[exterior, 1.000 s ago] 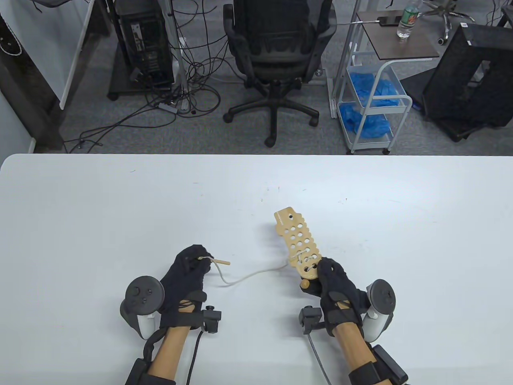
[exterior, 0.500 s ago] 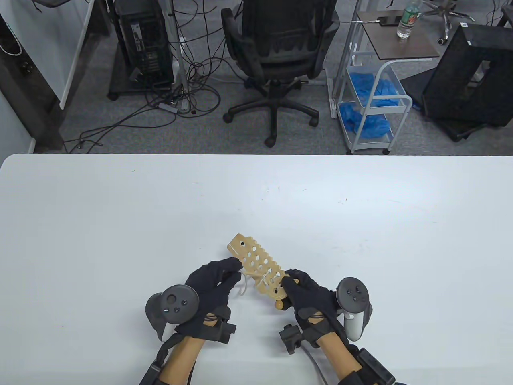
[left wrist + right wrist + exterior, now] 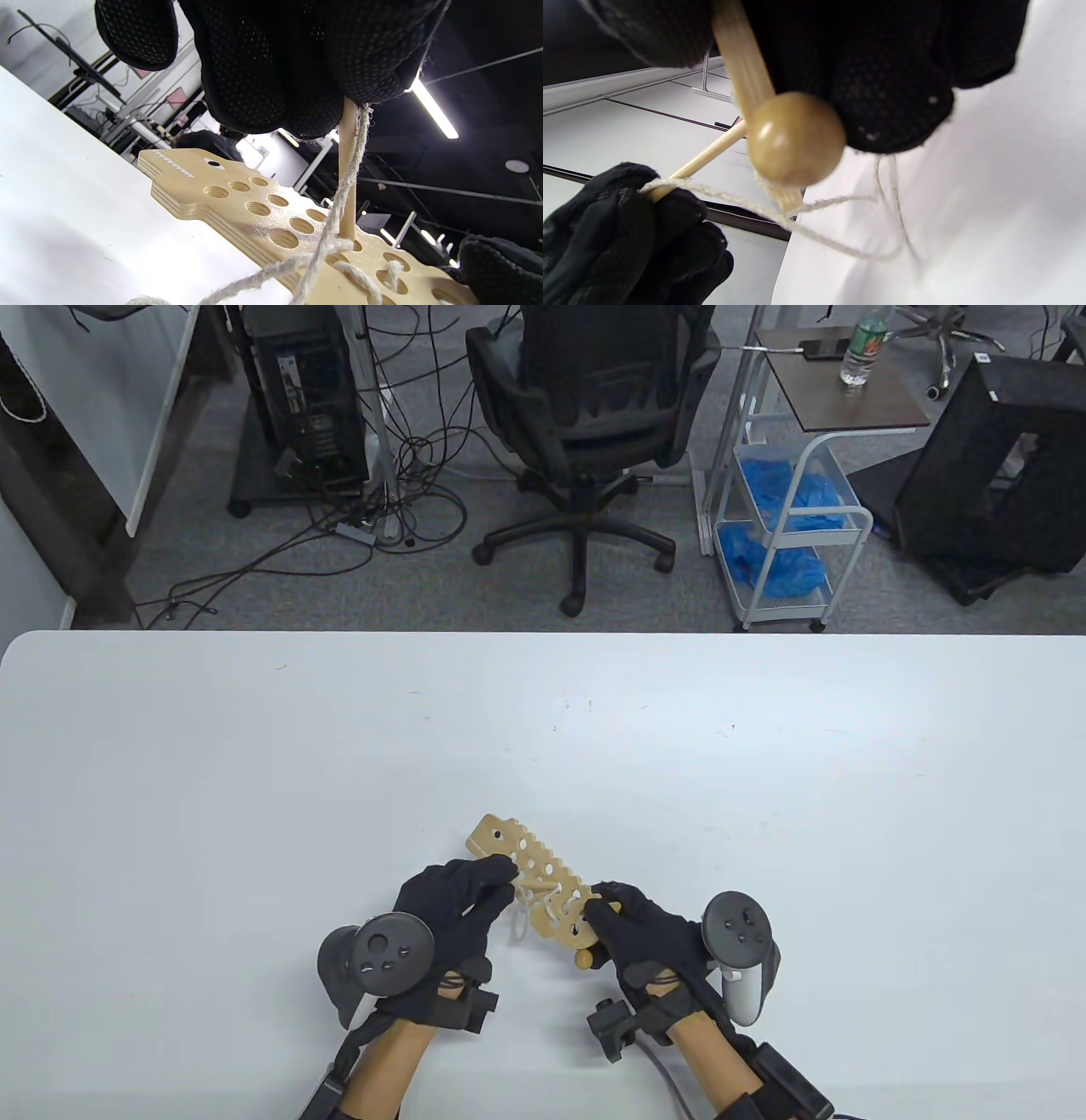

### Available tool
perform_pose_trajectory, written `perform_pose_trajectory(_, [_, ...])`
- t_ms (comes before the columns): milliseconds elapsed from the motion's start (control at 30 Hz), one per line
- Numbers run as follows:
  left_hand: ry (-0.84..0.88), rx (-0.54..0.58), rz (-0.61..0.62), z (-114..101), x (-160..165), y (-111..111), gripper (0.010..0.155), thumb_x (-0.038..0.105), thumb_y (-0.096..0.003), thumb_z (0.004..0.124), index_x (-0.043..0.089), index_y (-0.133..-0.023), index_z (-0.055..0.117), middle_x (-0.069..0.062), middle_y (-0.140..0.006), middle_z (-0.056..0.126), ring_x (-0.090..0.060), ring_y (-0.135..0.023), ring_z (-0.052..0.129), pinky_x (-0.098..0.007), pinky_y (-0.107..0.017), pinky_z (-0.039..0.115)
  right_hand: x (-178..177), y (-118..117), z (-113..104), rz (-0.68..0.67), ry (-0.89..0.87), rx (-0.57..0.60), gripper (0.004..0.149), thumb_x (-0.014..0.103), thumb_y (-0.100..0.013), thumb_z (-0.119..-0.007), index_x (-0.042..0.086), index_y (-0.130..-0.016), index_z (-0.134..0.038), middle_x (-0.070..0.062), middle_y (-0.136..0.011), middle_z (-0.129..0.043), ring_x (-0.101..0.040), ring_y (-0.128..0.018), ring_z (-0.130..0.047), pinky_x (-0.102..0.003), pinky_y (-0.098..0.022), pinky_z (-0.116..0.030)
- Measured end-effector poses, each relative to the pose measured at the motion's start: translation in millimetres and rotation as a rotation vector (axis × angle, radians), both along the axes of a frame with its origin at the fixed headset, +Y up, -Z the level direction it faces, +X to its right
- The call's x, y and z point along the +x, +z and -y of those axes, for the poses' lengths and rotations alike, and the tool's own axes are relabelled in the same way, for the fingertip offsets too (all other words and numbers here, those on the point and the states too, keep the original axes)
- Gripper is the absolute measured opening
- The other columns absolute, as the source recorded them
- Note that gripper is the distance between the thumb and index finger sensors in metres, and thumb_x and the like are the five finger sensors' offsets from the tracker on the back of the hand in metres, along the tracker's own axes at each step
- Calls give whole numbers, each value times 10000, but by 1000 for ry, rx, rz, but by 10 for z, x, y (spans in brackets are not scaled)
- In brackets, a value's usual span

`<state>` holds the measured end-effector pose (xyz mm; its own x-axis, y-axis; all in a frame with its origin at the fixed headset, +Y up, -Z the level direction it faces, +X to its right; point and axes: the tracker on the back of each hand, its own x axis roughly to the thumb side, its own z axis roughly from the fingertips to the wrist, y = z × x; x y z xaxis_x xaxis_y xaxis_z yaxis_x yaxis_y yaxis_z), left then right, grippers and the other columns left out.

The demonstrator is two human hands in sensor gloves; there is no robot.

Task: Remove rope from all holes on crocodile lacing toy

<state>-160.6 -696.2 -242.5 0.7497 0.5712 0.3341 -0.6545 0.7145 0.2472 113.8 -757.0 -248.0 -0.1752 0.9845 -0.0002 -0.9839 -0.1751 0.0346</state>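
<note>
The wooden crocodile lacing board [image 3: 530, 872] is held just above the table near its front edge, head pointing up-left. My right hand [image 3: 632, 929] grips its tail end, where a round wooden bead [image 3: 793, 137] shows below the fingers. My left hand [image 3: 475, 899] pinches the thin wooden needle [image 3: 348, 178] together with the white rope [image 3: 335, 212]. The needle's tip stands in a hole of the crocodile board [image 3: 271, 212]. The rope is still laced through several holes near the tail, and a loose loop [image 3: 517, 929] hangs under the board.
A white table [image 3: 254, 780] stretches wide on all sides of the hands. Beyond its far edge stand an office chair [image 3: 585, 415], a wire cart [image 3: 789, 517] with blue bags and floor cables.
Both hands came together from wide apart. The board swung from pointing away to pointing up-left and moved left. The left hand brought the needle from the far left to the board; the rope went slack.
</note>
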Motion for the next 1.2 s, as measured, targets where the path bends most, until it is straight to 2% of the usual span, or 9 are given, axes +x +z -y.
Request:
perform_pose_trajectory(467, [-122,22,56,-8,141,24,392,425,-435,872,400,-824,909,55,-697,1028,-136,-569,1018,-558,-625,768,-80,9,-26,-77,-4,29,498,368,-414,-816,28,-777,-793,-201,-549,-978,-370,-359,-1007,-611,-407,-782])
perform_pose_trajectory(733, [-150,18,79,10,178,22,406,422,-432,868,399,-834,918,43,-719,1023,-153,-594,1008,-568,-627,761,-77,9,-26,-76,-12,32,500,370,-414,-815,29,-779,-791,-200,-552,-977,-369,-362,-1006,-611,-409,-782])
perform_pose_trajectory(867, [-100,14,62,-4,130,19,514,406,-439,863,372,-950,819,50,-739,1007,-149,-604,1000,-559,-631,761,-42,15,-67,-45,-51,47,500,370,-415,-813,29,-780,-789,-199,-553,-976,-368,-363,-1006,-610,-409,-782])
perform_pose_trajectory(933, [-52,5,42,-3,76,10,533,395,-447,856,356,-973,786,56,-746,999,-143,-603,997,-554,-630,762,-12,21,-95,-18,-77,59,499,371,-416,-810,32,-782,-786,-198,-555,-975,-366,-364,-1007,-608,-412,-782])
perform_pose_trajectory(1000, [-2,-10,24,8,15,-9,508,383,-455,846,356,-958,782,59,-747,996,-142,-597,998,-552,-626,764,22,28,-122,9,-106,71,499,372,-419,-808,34,-785,-783,-195,-559,-974,-364,-368,-1006,-607,-414,-783])
perform_pose_trajectory(1033, [23,-21,14,17,-17,-22,480,435,-470,807,352,-942,792,59,-744,997,-142,-591,999,-552,-623,766,39,33,-136,23,-124,77,498,373,-419,-807,37,-786,-783,-192,-561,-974,-364,-370,-1006,-606,-415,-783])
perform_pose_trajectory(1100, [61,-43,-2,46,-71,-49,436,449,-479,777,351,-901,822,53,-725,1008,-148,-580,1004,-553,-613,771,68,40,-156,47,-168,84,499,375,-419,-805,40,-788,-781,-190,-565,-973,-361,-374,-1006,-604,-417,-784])
perform_pose_trajectory(1200, [94,-86,-4,96,-106,-89,412,451,-479,771,338,-866,856,41,-700,1023,-160,-566,1012,-564,-601,774,85,33,-164,42,-242,86,498,378,-421,-803,43,-789,-779,-186,-566,-974,-358,-376,-1007,-602,-419,-785])
